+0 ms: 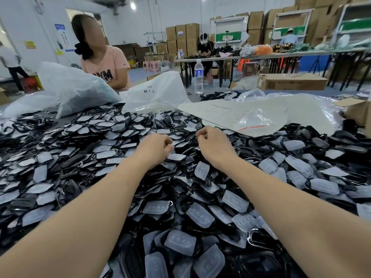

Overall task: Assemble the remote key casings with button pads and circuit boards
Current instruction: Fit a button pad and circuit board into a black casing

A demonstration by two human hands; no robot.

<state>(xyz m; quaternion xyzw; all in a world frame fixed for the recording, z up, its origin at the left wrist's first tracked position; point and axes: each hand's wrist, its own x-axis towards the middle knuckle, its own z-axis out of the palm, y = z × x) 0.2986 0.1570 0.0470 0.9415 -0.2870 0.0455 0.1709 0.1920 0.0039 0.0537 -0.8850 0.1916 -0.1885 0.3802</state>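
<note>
A deep pile of black remote key casings [70,171] and translucent white button pads [200,215] covers the table in the head view. Many casings in the far part carry a pale pad [176,156]. Both my arms reach forward over the pile. My left hand [156,146] hovers at the heap's middle with its fingers curled downward, their tips next to a pale pad edge. My right hand [212,142] is close beside it, fingers and thumb curled together toward the left. What either hand holds is hidden behind the knuckles. No circuit board is visible.
White plastic bags [156,91] and clear bags [255,119] lie at the far side of the pile. A water bottle [198,77] stands behind them. A person in a pink shirt [106,65] sits opposite at the left. Cardboard boxes [293,81] and other work tables fill the background.
</note>
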